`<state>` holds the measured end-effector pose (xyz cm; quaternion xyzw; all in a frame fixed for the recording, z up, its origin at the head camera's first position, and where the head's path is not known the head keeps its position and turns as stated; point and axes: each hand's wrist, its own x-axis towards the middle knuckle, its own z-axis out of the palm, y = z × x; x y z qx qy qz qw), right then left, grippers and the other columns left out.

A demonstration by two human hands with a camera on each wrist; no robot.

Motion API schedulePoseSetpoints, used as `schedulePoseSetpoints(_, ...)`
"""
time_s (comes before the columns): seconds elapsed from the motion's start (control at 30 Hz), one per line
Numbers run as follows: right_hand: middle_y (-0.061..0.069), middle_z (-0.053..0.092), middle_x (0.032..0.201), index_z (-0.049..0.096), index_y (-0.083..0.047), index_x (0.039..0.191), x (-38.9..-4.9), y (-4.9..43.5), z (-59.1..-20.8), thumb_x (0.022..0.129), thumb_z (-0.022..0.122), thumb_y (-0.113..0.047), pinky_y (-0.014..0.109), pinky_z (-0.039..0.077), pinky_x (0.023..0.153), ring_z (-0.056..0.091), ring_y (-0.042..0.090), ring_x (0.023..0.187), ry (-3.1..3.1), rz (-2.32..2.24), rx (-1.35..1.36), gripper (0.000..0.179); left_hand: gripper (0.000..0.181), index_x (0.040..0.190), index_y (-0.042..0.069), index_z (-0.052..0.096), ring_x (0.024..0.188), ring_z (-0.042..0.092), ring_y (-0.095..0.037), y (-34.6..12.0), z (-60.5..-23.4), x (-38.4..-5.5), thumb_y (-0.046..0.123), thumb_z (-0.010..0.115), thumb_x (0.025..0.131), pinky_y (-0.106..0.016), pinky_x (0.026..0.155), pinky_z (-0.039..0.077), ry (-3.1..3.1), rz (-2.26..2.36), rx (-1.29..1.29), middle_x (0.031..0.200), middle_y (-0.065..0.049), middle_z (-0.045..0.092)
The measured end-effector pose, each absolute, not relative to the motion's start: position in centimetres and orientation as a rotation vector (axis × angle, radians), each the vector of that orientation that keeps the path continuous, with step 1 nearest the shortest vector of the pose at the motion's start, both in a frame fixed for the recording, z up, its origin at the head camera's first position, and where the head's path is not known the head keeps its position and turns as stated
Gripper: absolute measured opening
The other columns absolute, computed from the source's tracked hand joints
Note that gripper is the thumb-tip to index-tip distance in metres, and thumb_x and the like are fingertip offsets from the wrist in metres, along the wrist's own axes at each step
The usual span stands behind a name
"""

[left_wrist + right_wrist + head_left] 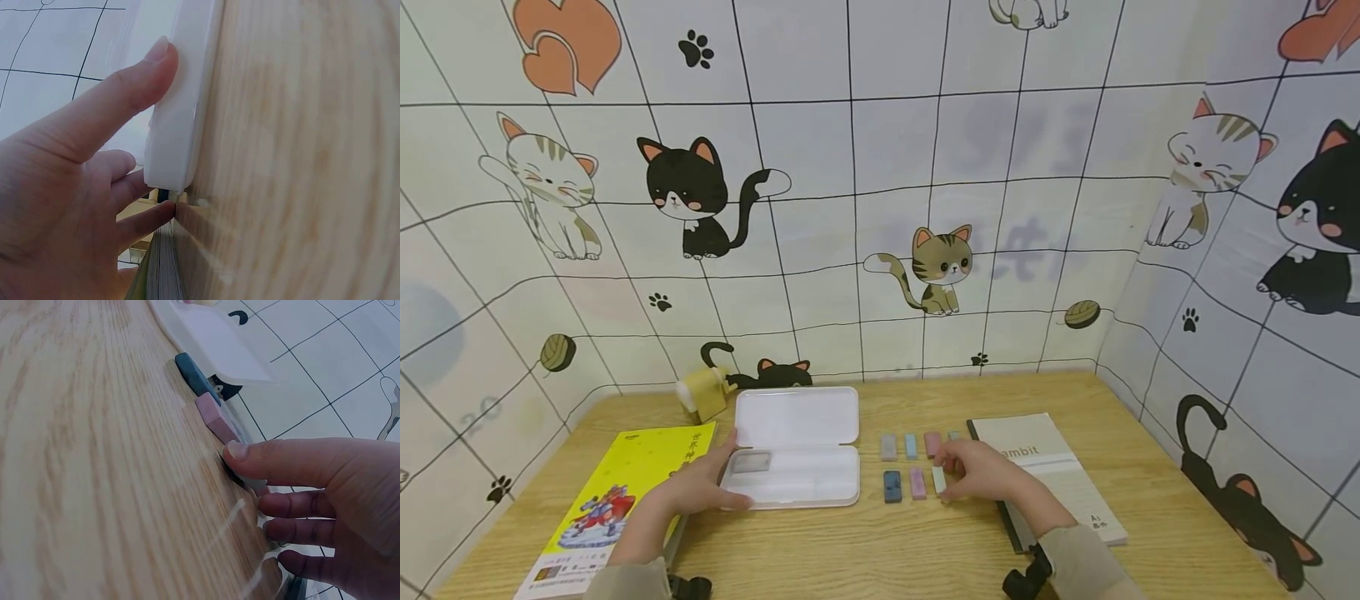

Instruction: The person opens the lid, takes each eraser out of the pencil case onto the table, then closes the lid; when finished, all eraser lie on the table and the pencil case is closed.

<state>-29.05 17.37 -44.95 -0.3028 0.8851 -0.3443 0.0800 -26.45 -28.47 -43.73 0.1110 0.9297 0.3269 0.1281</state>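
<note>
A white plastic pencil case (797,493) lies with its lid (797,415) raised back; a grey rectangle (751,461) shows at its inner left. My left hand (700,485) holds the case's left end, thumb along the front wall and fingers round the side. My right hand (981,473) pinches a pale eraser-like block (938,479) at the right end of the front row, partly hidden by the fingers. Left of it are a pink block (917,483) and a dark blue block (892,487). Behind stand grey (888,447), light blue (911,447), rose (932,443) and partly covered greenish (953,435) blocks.
A yellow book (647,475) lies on the left, beneath the left forearm. Behind it stands a yellow-and-white object (703,394). On the right, a pale notebook (1037,442) with a dark spine lies under the right forearm. A cat-patterned wall covering (820,233) encloses the wooden table (820,558).
</note>
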Motion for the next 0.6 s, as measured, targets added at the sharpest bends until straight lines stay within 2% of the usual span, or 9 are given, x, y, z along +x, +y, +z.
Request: schedulePoseSetpoints(0.6,0.001,0.055,0.090,0.064,-0.007,0.103,-29.17,17.40,-45.34,0.073,0.086,-0.020,0.031,0.045,0.066,0.048,0.016,0.076,2.663,-1.011,-0.920,0.039,0.119,0.152,-0.005,0.009,0.141,0.018,-0.046,-28.39,-43.45,-26.11,0.041,0.084,0.072,-0.063,0.111,0.016,2.728,0.929,0.321,0.157,-0.028,0.011)
